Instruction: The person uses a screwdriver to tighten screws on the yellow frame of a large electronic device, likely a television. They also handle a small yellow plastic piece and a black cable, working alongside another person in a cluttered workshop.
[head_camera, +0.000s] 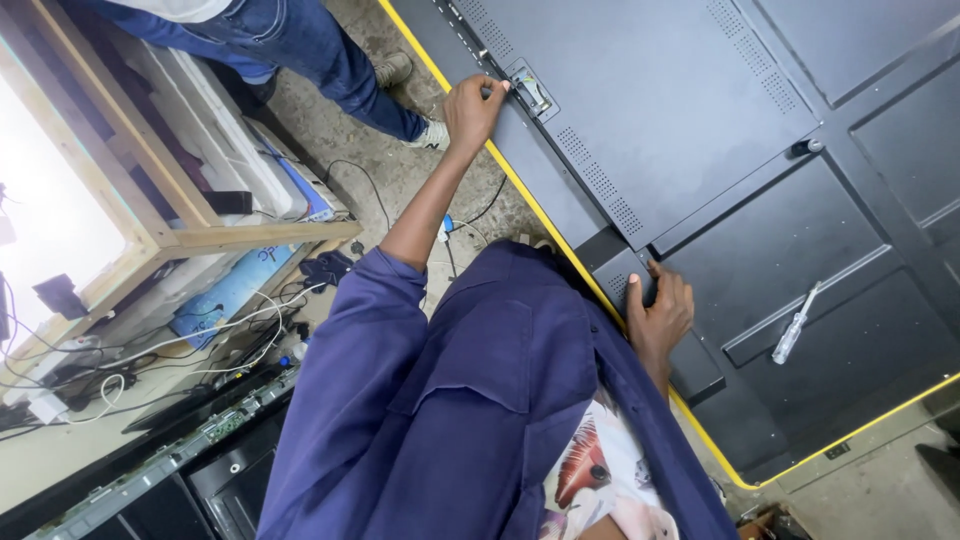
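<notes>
A big dark display back panel (700, 90) lies flat on a surface with a yellow edge (520, 190). My left hand (473, 108) reaches far along that edge, its fingers pinched at a small metal bracket (530, 90) on the panel's rim. What the fingertips hold is too small to tell. My right hand (660, 305) rests on a raised dark cover (625, 270) near the panel's edge, fingers spread and pressing down. A screwdriver (795, 325) with a clear handle lies loose on the panel, to the right of my right hand.
Another person's legs in jeans (300, 40) stand on the concrete floor by the panel's far corner. A wooden frame (150, 200), tangled cables (240, 320) and a long circuit board strip (200, 440) crowd the left side.
</notes>
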